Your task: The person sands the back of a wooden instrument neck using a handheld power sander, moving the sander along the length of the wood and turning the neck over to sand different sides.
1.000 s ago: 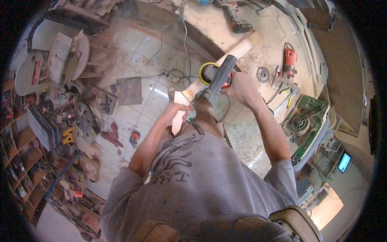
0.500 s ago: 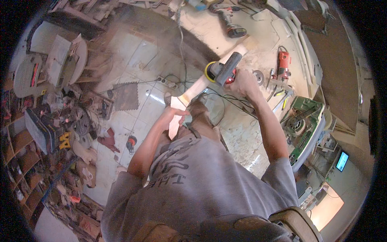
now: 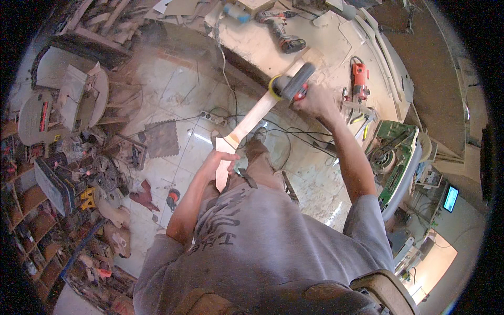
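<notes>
Head view: my left fingers (image 3: 226, 156) are clenched round the near end of the wooden piece (image 3: 254, 120), whose far end reaches over the near edge of the desk (image 3: 338, 44). My right fingers (image 3: 308, 103) grasp the sander (image 3: 297, 82), its disc seemingly against the wood by that edge. I take this as the smoothing step; the next stroke, I judge, calls for a flat disc and a firm left hold.

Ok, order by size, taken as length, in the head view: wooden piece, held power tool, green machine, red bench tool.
1. Wooden piece
2. Green machine
3. Held power tool and red bench tool: too alike to rank
</notes>
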Available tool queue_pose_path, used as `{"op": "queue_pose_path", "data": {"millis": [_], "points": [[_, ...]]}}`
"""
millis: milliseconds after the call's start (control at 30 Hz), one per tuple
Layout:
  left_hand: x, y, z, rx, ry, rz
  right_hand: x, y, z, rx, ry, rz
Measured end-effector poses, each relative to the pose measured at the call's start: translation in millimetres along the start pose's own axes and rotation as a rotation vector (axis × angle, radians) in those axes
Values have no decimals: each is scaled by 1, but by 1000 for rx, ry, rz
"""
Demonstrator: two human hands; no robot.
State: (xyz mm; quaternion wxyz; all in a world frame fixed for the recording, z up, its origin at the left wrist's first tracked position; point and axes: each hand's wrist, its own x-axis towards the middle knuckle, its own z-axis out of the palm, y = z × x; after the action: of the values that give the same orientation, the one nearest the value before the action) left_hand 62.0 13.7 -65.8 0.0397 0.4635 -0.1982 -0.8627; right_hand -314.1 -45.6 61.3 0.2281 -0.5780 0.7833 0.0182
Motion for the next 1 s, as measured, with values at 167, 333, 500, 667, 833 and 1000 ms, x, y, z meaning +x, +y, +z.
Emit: {"op": "queue_pose_path", "data": {"millis": [167,333,500,667,833,1000], "points": [[2,-1,2,-88,0,-56,-44,-32,42,-53,-226,-132],[8,-8,-7,-113,-39,-69,-31,-20,35,-22,-177,-31],[14,-13,-10,-107,-51,-75,11,28,7,-22,-35,73],[12,-10,-9,-92,-67,-65,46,59,-19,-74,-97,177],[11,-9,-8,-104,-66,-77,34,41,-14,-57,-35,123],[10,-8,-6,-82,-56,-61,-23,-15,36,4,-56,-91]]}}
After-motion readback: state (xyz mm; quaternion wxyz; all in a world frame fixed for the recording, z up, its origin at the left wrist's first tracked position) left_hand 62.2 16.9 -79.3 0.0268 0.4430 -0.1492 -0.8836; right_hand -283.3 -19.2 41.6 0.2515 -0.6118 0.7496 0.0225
